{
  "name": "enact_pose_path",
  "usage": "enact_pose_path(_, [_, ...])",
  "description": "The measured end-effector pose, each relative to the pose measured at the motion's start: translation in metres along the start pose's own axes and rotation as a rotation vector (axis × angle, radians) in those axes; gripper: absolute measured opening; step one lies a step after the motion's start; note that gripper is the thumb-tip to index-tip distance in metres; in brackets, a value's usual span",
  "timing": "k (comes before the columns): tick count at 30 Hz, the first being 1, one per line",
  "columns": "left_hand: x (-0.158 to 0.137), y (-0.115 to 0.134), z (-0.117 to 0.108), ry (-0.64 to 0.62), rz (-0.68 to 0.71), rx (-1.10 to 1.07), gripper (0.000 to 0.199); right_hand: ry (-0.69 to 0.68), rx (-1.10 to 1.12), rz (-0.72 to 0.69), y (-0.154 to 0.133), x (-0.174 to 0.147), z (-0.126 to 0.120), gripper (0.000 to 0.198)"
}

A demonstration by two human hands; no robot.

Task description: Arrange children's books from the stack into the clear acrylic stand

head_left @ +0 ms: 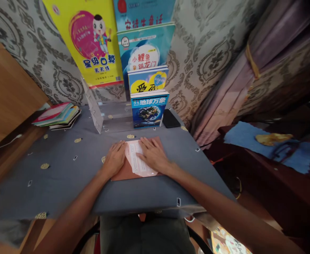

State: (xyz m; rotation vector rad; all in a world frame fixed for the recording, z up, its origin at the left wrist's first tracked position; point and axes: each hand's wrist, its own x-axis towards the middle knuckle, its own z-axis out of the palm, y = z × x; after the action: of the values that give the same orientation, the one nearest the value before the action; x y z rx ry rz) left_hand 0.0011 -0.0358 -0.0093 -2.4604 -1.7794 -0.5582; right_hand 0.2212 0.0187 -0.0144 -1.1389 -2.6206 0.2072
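Observation:
A thin brown book or folder (pixel 124 173) lies flat near the front of the table, with a pale pink printed panel (pixel 135 160) across its middle. I cannot tell whether it is a back cover or a loose sheet. My left hand (pixel 115 158) rests on its left edge, palm down with fingers stretched forward. My right hand (pixel 155 154) lies flat over the right part of the panel, fingers spread and thumb pointing left. Neither hand grips anything, and both hide parts of the brown item.
Behind stands a clear acrylic rack (pixel 95 111) with a yellow workbook (pixel 91 42) and a blue earth book (pixel 149 111) among others. A black phone (pixel 171 118) lies right of it. Stacked booklets (pixel 59 115) sit at the left. The grey tablecloth (pixel 65 183) bears small prints.

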Motion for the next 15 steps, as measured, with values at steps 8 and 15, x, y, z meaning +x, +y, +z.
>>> enact_pose_path(8, [0.001, 0.004, 0.001, -0.013, -0.021, 0.033, 0.042, -0.009, -0.072, 0.136, 0.022, -0.012, -0.008, 0.059])
enact_pose_path(15, [-0.011, 0.002, -0.016, -0.116, -0.123, 0.147, 0.049, 0.004, -0.100, 0.127, 0.021, -0.013, -0.006, 0.059])
